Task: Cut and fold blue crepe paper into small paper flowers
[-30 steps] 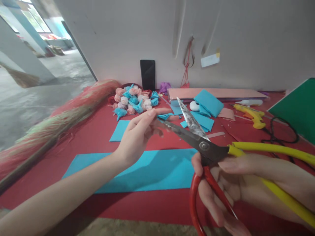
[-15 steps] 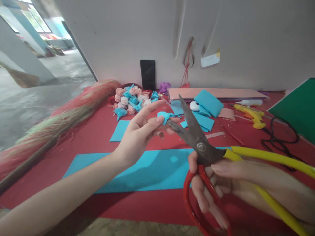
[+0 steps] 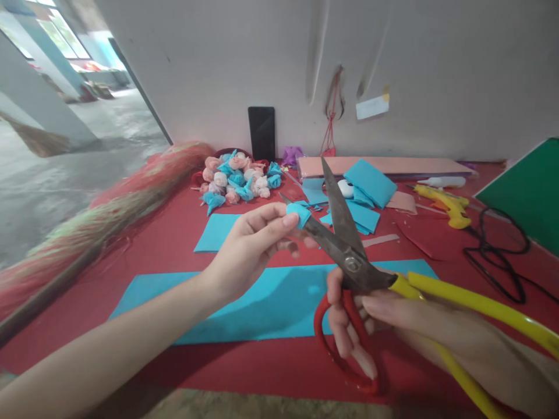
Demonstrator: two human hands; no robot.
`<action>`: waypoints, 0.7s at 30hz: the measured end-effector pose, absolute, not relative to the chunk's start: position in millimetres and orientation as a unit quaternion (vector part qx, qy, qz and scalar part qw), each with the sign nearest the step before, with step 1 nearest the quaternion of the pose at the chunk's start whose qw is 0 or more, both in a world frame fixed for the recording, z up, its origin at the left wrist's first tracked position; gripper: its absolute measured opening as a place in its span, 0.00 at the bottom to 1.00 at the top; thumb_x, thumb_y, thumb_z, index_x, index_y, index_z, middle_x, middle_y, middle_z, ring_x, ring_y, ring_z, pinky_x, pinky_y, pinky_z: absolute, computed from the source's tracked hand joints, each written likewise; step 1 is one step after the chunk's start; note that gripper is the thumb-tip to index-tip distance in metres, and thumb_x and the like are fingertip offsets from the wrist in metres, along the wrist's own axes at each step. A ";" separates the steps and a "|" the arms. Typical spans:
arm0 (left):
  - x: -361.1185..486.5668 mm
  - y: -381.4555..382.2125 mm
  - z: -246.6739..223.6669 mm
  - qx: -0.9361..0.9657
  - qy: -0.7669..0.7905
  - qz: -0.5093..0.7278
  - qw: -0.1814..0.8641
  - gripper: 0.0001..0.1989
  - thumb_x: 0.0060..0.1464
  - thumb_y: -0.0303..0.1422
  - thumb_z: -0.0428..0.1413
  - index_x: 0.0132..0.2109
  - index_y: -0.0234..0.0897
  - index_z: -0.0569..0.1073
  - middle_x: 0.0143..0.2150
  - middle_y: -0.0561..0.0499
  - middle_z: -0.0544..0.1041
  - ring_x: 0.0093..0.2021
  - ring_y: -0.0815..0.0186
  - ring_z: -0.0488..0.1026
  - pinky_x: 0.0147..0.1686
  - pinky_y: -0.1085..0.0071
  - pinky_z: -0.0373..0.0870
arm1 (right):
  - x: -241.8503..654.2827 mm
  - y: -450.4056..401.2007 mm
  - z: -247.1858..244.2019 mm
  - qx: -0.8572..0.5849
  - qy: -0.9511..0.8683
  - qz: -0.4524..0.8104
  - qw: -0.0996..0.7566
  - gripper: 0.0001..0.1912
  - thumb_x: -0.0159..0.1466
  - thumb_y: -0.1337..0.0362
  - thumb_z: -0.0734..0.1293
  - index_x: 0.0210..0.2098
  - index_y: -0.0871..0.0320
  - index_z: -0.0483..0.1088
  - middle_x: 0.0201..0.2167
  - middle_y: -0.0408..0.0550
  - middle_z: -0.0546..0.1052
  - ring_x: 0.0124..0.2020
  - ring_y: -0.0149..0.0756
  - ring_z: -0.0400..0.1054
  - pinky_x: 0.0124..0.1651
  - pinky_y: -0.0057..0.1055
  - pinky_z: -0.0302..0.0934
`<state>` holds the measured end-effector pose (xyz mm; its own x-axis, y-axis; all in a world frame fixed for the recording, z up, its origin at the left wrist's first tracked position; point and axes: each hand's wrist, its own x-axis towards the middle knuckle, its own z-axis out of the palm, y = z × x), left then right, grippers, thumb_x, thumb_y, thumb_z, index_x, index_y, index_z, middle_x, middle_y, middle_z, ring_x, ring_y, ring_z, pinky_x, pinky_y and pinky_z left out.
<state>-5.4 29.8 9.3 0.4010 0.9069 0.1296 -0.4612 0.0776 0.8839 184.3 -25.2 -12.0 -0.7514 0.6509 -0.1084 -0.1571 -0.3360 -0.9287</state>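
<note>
Thumb and fingers of my left hand [image 3: 257, 238] pinch a small folded piece of blue paper [image 3: 299, 215]. One blade of the scissors [image 3: 353, 265] runs against or through that piece, its tip showing beyond the paper on the left; the other blade points up, so the scissors stand open. My right hand [image 3: 393, 317] is wrapped round the scissors near the pivot, with fingers at the red handle. The yellow handle extends to the right. Beneath both hands lies a long blue paper strip [image 3: 262, 308] on the red table [image 3: 209, 369].
Paper roses [image 3: 236, 177] in blue, pink and white are heaped at the back, beside a phone [image 3: 262, 132]. Folded blue paper [image 3: 371, 181], a yellow glue gun [image 3: 445, 203] and its black cord lie to the right. A fringed red bundle [image 3: 144, 192] borders the left.
The scissors and my right hand have moved slightly left. The lower blade now reaches past the blue piece, which my left hand holds a little further right and lower.
</note>
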 end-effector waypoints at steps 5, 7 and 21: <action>-8.7 32.3 7.6 0.480 0.238 0.496 0.683 0.07 0.48 0.33 0.62 0.28 0.33 0.75 0.24 0.56 0.78 0.25 0.75 0.74 0.27 0.82 0.71 | 177.6 -25.4 -13.2 -0.243 -0.497 0.768 0.322 0.16 0.63 0.50 0.61 0.38 0.59 0.62 0.22 0.44 0.71 0.22 0.30 0.63 0.29 0.30 0.60; -9.8 32.8 7.0 0.487 0.235 0.497 0.678 0.06 0.49 0.32 0.61 0.29 0.34 0.76 0.23 0.56 0.78 0.25 0.76 0.73 0.28 0.83 0.70 | 176.4 -26.5 -12.7 -0.259 -0.487 0.769 0.324 0.18 0.62 0.49 0.63 0.38 0.59 0.63 0.22 0.44 0.71 0.19 0.28 0.61 0.26 0.28 0.58; -16.2 38.7 11.1 0.545 0.250 0.480 0.640 0.04 0.51 0.29 0.60 0.29 0.35 0.78 0.22 0.55 0.77 0.25 0.76 0.72 0.28 0.83 0.67 | 172.6 -34.3 3.9 -0.388 -0.471 0.748 0.260 0.19 0.61 0.48 0.62 0.36 0.59 0.61 0.15 0.39 0.68 0.09 0.21 0.54 0.12 0.17 0.51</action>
<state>-16.2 38.7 11.1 0.4142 0.8872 0.2032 -0.3423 -0.0551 0.9380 172.6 -34.3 3.9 -0.5631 0.7550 -0.3360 -0.0244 -0.4216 -0.9065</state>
